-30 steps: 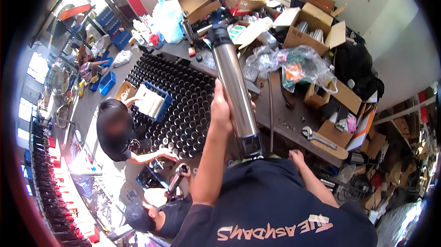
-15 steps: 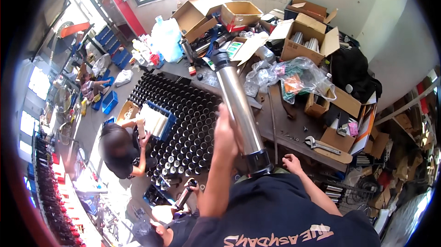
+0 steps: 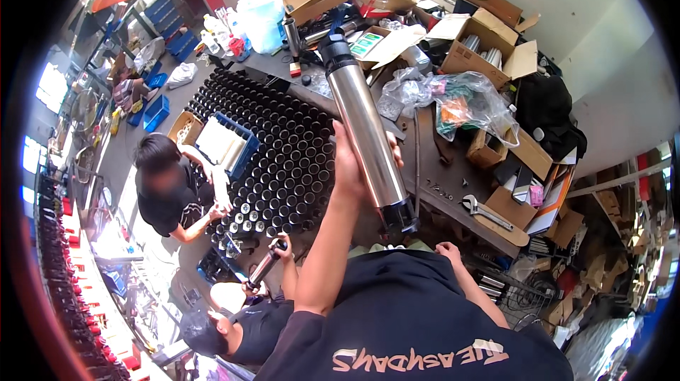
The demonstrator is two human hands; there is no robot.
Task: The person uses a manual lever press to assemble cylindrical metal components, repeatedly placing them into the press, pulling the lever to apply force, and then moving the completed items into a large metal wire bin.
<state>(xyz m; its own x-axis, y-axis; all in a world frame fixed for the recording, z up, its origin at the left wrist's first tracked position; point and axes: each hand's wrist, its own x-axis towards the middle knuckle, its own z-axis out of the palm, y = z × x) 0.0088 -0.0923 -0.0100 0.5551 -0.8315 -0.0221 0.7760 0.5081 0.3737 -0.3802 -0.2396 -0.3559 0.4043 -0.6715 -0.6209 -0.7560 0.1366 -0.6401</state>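
My left hand (image 3: 347, 165) is wrapped round a shiny steel cylinder (image 3: 363, 126) with black fittings at both ends. The cylinder is held up at a tilt: its far end is over the cluttered bench, its near end in front of my dark shirt. Fingertips of the hand show on its right side. My right hand (image 3: 448, 250) is low beside my shirt and away from the cylinder. Its fingers are curled in, and I cannot make out what, if anything, is in them.
A dark bench (image 3: 453, 193) carries open cardboard boxes (image 3: 482, 48), plastic bags (image 3: 474, 115) and an adjustable wrench (image 3: 489, 212). Left of it stand rows of black-rimmed tubes (image 3: 283, 161). One person (image 3: 166, 183) bends by a blue crate (image 3: 244, 151); another (image 3: 248, 331) holds a similar cylinder (image 3: 265, 268).
My left hand has closed round the cylinder, whose lower end has risen slightly. The view has tilted down a little. The person by the crate has reached down towards the tubes.
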